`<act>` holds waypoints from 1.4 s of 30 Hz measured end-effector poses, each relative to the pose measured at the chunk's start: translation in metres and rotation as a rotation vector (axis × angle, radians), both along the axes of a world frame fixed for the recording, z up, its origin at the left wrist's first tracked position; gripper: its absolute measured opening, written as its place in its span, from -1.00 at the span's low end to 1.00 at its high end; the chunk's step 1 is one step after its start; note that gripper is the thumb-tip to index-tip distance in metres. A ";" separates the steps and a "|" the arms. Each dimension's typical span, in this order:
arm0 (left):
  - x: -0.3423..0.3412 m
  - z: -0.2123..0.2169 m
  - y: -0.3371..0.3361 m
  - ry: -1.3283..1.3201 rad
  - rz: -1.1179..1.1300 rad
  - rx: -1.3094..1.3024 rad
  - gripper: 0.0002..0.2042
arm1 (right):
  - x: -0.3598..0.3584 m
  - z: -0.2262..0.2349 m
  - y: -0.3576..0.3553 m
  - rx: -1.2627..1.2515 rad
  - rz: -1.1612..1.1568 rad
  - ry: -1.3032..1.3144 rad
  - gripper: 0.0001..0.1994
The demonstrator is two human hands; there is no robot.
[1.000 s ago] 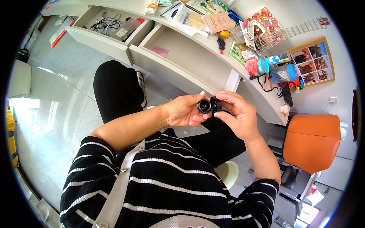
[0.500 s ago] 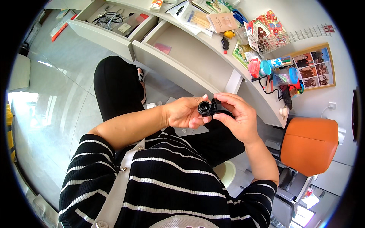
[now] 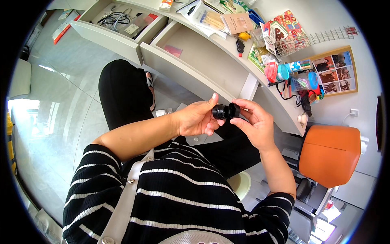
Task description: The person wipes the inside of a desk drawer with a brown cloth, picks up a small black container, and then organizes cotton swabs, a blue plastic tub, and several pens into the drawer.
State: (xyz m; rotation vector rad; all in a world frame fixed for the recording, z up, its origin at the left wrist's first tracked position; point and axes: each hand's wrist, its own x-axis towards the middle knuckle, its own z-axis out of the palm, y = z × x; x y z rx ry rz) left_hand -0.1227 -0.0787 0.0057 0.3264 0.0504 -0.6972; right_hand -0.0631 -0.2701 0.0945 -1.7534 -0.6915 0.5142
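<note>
In front of my body, my left hand (image 3: pixel 198 118) holds a small black cylinder (image 3: pixel 219 111) between thumb and fingers. It looks like a small jar or a bottle top. My right hand (image 3: pixel 257 123) pinches a round black cap-like piece (image 3: pixel 234 110), its hollow side turned toward the cylinder. The two pieces sit very close together, and I cannot tell whether they are joined. Both hands are above my lap, in front of an open white drawer (image 3: pixel 203 81).
Another open drawer (image 3: pixel 106 37) at the far left holds coiled cables. The desk (image 3: pixel 231 48) beyond carries packets of cotton swabs, a wire basket (image 3: pixel 293 47), pens and a framed photo collage (image 3: pixel 354 77). On the right stands an orange chair (image 3: pixel 331 156).
The cylinder has turned from showing its round opening to showing its side. The cap-like piece in my right hand has tilted, its hollow now facing the cylinder.
</note>
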 end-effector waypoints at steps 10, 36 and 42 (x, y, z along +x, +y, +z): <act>-0.001 0.006 -0.003 -0.001 0.073 0.165 -0.44 | 0.001 0.004 0.000 -0.231 0.062 -0.271 -0.59; 0.003 -0.013 -0.003 0.049 -0.049 -0.006 -0.63 | -0.001 0.018 0.026 -0.367 0.252 -0.562 -0.59; 0.001 -0.017 -0.002 -0.010 -0.028 -0.060 -0.70 | -0.005 0.015 0.026 -0.369 0.249 -0.613 -0.54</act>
